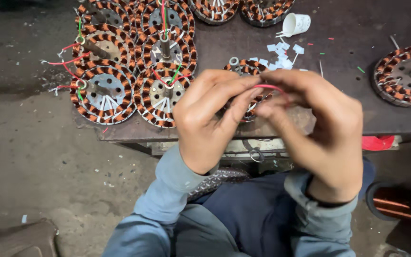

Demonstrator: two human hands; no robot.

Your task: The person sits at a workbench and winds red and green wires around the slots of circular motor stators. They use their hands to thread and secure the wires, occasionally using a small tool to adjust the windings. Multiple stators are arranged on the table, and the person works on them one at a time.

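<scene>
**Inspector:** Reporting left to right. At ten o'clock a stack of wound stators (pixel 134 57) is sitting on the dark bench (pixel 348 28), copper coils showing, red and green leads trailing off. What is the left hand doing?

**Assistant:** The left hand (pixel 210 119) is closing its fingertips on a red wire (pixel 268 87) at centre frame. The right hand (pixel 319 128) is pinching the same wire from three o'clock, fingers curled tight. Directly behind them, at twelve o'clock, one stator (pixel 243 69) is lying partly hidden.

**Inspector:** In my judgement, the grip should be staying close to the wire's end, both pinches near together, so the lead is not kinking. Further right?

**Assistant:** A white cup (pixel 297 24) is lying tipped at one o'clock, paper scraps (pixel 281 54) beside it; another stator (pixel 405 76) is sitting at three o'clock.
</scene>
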